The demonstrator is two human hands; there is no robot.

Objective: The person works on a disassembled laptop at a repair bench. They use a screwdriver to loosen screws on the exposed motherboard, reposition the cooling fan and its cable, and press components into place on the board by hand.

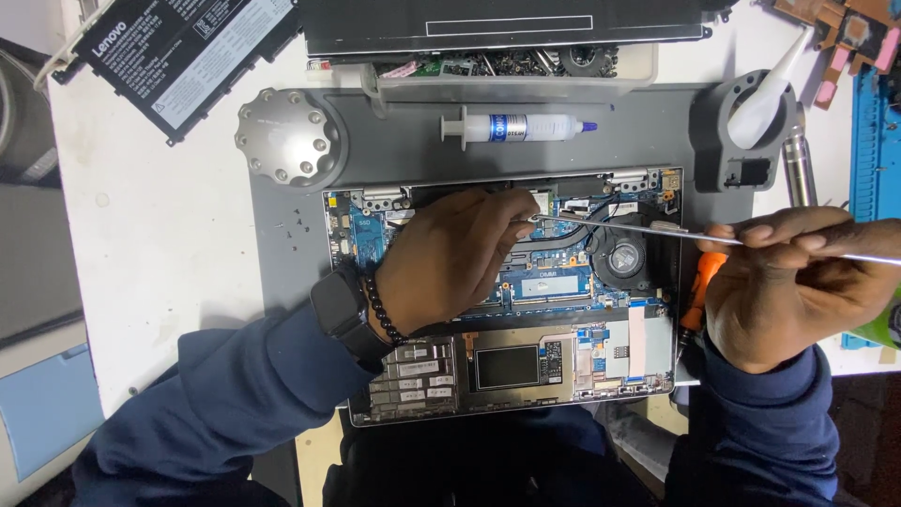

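Note:
An opened laptop [563, 371] lies bottom-up on a grey work mat [291, 253], its blue circuit board, round fan [621, 255] and heat pipe exposed. My left hand [460, 258] rests on the board near the hinge, fingers curled down onto a part that they hide. My right hand [788, 282] grips a long thin metal tool [619, 226] whose tip reaches the board beside my left fingertips. An orange-handled screwdriver [702, 282] lies under my right hand at the laptop's right edge.
A white syringe with a blue label [516, 128] lies on the mat above the laptop. A round metal knob [286, 137] sits at the mat's top left. A black battery pack [178, 52], a parts tray [507, 64] and a white nozzle bottle [765, 94] are behind.

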